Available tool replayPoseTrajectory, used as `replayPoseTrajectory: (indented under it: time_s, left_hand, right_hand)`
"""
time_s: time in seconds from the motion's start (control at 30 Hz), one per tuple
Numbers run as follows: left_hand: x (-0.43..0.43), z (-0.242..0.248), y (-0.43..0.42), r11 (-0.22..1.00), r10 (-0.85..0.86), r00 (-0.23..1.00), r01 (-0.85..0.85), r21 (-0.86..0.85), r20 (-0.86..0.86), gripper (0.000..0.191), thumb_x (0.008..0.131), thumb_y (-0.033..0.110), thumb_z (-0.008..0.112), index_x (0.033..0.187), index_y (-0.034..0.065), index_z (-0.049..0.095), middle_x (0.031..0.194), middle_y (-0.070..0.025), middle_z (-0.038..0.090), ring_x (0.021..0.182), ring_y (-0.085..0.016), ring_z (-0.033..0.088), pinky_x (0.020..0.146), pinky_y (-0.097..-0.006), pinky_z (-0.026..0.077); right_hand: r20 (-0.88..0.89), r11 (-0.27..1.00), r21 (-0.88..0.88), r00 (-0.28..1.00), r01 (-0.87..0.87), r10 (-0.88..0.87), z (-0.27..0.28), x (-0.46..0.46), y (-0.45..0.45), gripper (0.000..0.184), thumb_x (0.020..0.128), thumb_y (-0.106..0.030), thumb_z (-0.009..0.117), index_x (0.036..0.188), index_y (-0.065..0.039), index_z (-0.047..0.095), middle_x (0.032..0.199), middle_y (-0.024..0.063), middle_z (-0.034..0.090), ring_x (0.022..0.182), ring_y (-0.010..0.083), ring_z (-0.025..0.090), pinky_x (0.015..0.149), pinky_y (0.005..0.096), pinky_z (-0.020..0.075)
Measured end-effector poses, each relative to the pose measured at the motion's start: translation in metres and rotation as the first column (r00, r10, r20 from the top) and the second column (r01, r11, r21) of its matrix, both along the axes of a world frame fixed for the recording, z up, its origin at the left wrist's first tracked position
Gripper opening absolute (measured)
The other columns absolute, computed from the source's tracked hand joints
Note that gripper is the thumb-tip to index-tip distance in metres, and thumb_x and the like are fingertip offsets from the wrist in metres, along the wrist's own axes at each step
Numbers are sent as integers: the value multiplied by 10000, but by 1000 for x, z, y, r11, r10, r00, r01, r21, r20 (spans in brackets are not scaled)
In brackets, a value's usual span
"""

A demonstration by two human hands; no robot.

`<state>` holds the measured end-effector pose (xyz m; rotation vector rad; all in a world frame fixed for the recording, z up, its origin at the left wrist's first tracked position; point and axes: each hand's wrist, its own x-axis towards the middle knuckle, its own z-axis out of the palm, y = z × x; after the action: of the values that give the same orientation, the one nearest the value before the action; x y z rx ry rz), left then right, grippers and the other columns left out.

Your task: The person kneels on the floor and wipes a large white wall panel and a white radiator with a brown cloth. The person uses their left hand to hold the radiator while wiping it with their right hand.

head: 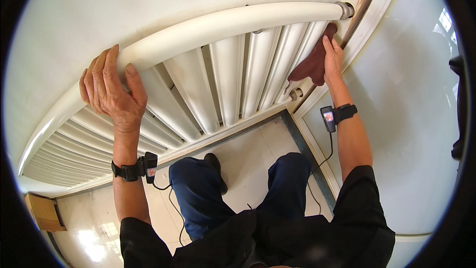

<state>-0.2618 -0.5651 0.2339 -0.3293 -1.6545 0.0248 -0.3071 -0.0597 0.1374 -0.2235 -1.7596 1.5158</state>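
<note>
A white radiator [223, 26] with a rounded top pipe and several upright columns runs along the wall in front of me. My left hand [113, 85] rests over the top pipe at the left, fingers on its far side and thumb on the near side; it holds no separate object. On the right, my right hand [333, 57] grips a dark red cloth [310, 63], which lies against the radiator's end column, below the metal fitting [346, 10] of the top pipe. Part of the right fingers is hidden by the cloth.
A frosted glass panel [405, 119] in a white frame stands close on my right. Below are a tiled floor [245, 167] with a dark border strip and a lower pipe fitting [296, 94]. A wooden piece of furniture [42, 212] is at the far left. Cables hang from both wrist devices.
</note>
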Motion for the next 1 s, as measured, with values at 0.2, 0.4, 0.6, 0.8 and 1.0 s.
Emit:
replayPoseTrajectory:
  time_s: [0.2, 0.4, 0.6, 0.8, 1.0]
  left_hand:
    - [1, -1, 2, 1000, 1, 1000, -1, -11, -5, 304, 987, 205, 584, 1212, 39, 704, 1163, -109, 724, 1082, -292, 662, 1026, -416, 441]
    - [3, 2, 3, 1000, 13, 1000, -14, -10, -18, 295, 981, 203, 588, 1197, 46, 714, 1163, -103, 726, 1086, -277, 666, 1021, -413, 447]
    - [0, 1, 2, 999, 15, 999, -16, -42, -44, 291, 954, 220, 627, 1187, 75, 726, 1140, -75, 731, 1065, -258, 672, 1010, -398, 446]
    - [-4, 0, -3, 997, 24, 997, -29, -78, -68, 273, 958, 207, 617, 1176, 93, 733, 1120, -47, 747, 1042, -216, 684, 992, -372, 453]
    - [-9, -1, -11, 992, 24, 997, -34, -120, -80, 280, 983, 236, 589, 1173, 93, 736, 1124, -45, 752, 1031, -213, 685, 983, -358, 445]
  right_hand:
    - [31, 1000, -6, 999, -12, 12, -59, 2, -16, 569, 1082, -452, 502, 1366, 35, 580, 1276, 79, 629, 1164, 177, 545, 1040, 317, 409]
    - [297, 936, -351, 949, 9, 103, -112, 17, -29, 394, 1053, -305, 587, 1302, 0, 592, 1140, 51, 638, 1046, 165, 583, 934, 332, 476]
    - [-229, 948, -143, 941, -285, 248, 2, 9, -15, 190, 1042, -238, 579, 1040, -55, 628, 962, 5, 597, 874, 128, 528, 804, 297, 449]
    - [-177, 971, -195, 979, -137, 102, 9, 14, -41, 363, 1058, -282, 569, 1318, -29, 581, 1190, 39, 630, 1042, 158, 567, 935, 315, 477]
    - [50, 984, 118, 989, 131, -138, -54, 9, -47, 472, 1070, -305, 511, 1438, -9, 503, 1149, 129, 650, 1024, 236, 593, 941, 371, 473]
